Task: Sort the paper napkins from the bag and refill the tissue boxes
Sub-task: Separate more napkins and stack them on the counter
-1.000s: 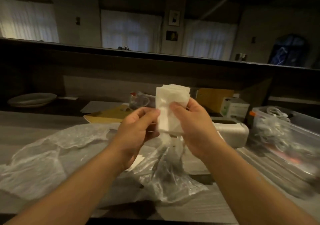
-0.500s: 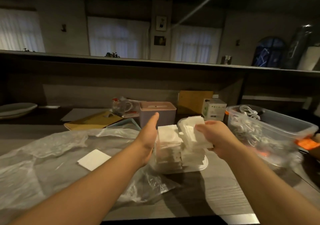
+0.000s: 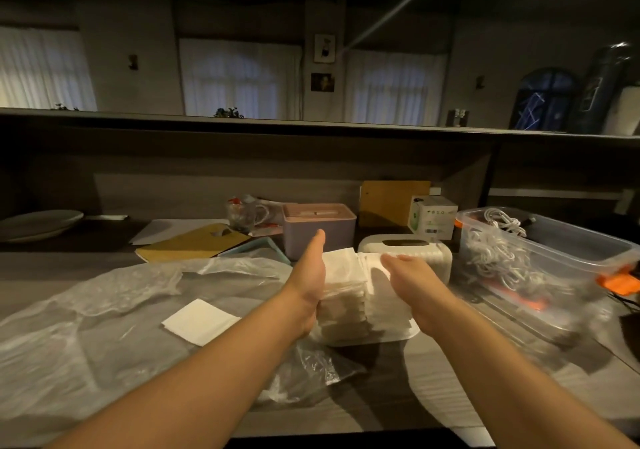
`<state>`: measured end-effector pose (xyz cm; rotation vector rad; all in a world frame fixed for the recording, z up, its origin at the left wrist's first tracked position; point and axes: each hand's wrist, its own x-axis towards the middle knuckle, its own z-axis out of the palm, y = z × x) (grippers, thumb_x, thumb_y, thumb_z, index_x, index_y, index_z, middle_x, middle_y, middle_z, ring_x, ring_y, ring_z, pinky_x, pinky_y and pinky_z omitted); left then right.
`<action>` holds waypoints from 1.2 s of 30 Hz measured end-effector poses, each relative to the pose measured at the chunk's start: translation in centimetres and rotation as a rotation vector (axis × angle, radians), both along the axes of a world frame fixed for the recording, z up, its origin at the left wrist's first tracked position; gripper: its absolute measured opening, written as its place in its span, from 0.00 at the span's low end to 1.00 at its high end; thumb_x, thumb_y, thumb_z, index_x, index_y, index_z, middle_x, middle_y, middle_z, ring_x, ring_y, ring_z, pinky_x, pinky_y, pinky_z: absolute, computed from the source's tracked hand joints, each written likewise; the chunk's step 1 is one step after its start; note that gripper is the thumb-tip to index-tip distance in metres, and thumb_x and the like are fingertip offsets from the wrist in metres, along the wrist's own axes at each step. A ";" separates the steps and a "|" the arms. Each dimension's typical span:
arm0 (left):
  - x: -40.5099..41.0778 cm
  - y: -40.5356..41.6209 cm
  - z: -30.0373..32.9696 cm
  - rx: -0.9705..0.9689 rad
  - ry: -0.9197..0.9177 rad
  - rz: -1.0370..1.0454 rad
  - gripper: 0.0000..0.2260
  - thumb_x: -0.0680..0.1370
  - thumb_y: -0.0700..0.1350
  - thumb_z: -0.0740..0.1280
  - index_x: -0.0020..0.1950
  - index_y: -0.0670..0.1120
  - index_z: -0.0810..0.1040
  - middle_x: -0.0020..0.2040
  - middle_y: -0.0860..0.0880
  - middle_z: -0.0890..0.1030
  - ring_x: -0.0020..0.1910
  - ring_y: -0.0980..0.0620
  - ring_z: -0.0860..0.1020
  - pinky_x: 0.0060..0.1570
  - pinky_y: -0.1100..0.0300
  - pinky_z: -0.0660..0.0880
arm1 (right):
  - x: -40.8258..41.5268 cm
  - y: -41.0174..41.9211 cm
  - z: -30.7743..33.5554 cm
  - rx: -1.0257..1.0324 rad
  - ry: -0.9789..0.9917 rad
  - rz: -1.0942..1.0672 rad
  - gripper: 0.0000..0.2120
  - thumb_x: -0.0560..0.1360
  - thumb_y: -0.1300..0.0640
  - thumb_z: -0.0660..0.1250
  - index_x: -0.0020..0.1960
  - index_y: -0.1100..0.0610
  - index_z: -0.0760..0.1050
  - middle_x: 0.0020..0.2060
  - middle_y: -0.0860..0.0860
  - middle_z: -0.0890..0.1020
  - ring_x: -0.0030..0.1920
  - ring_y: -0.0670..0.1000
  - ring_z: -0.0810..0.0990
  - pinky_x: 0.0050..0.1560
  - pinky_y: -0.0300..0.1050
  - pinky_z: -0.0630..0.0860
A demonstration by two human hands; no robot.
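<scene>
Bracketing two stacks of white paper napkins (image 3: 341,275) on a white tray (image 3: 398,336), a person's left hand (image 3: 310,275) presses flat with straight fingers against one side while the right hand (image 3: 410,275), fingers relaxed, rests on top, on a grey wood-grain counter (image 3: 433,389) strewn with a crumpled clear plastic bag (image 3: 86,317) and one loose napkin (image 3: 201,320). Just behind stand a white tissue box (image 3: 429,251) and a pink tissue box (image 3: 318,222); a small carton (image 3: 433,222) bears print too blurred to read. Curtained windows (image 3: 239,78) glow beyond a dark shelf (image 3: 242,126).
</scene>
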<state>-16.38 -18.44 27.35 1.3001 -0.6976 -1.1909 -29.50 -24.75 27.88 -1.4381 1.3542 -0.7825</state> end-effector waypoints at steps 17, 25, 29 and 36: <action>16.3 8.3 -2.4 0.568 -1.282 0.001 0.24 0.73 0.65 0.70 0.62 0.52 0.80 0.60 0.48 0.81 0.57 0.47 0.79 0.54 0.51 0.78 | 9.1 8.3 -0.8 -1.202 -0.002 0.314 0.09 0.81 0.51 0.63 0.60 0.44 0.75 0.48 0.34 0.73 0.52 0.40 0.71 0.56 0.47 0.71; 17.7 7.1 -3.0 0.675 -1.407 -0.100 0.31 0.67 0.64 0.78 0.64 0.49 0.78 0.56 0.50 0.82 0.54 0.49 0.80 0.56 0.52 0.79 | 13.9 7.8 -5.1 -0.487 0.380 0.605 0.27 0.80 0.46 0.67 0.77 0.47 0.65 0.70 0.48 0.73 0.67 0.51 0.74 0.68 0.48 0.75; 18.0 7.1 -3.3 0.599 -1.161 -0.032 0.27 0.68 0.56 0.81 0.63 0.49 0.78 0.55 0.49 0.82 0.52 0.48 0.81 0.55 0.51 0.81 | 14.7 6.9 -6.8 -0.452 0.466 0.536 0.33 0.78 0.41 0.69 0.78 0.53 0.64 0.70 0.53 0.74 0.67 0.54 0.74 0.69 0.51 0.73; 17.2 8.9 -2.6 0.185 -0.868 0.096 0.10 0.77 0.48 0.75 0.57 0.54 0.81 0.49 0.54 0.84 0.47 0.55 0.82 0.40 0.61 0.77 | 14.8 6.7 -6.2 -0.308 0.229 0.528 0.39 0.70 0.44 0.77 0.76 0.52 0.66 0.64 0.49 0.79 0.60 0.49 0.80 0.57 0.45 0.80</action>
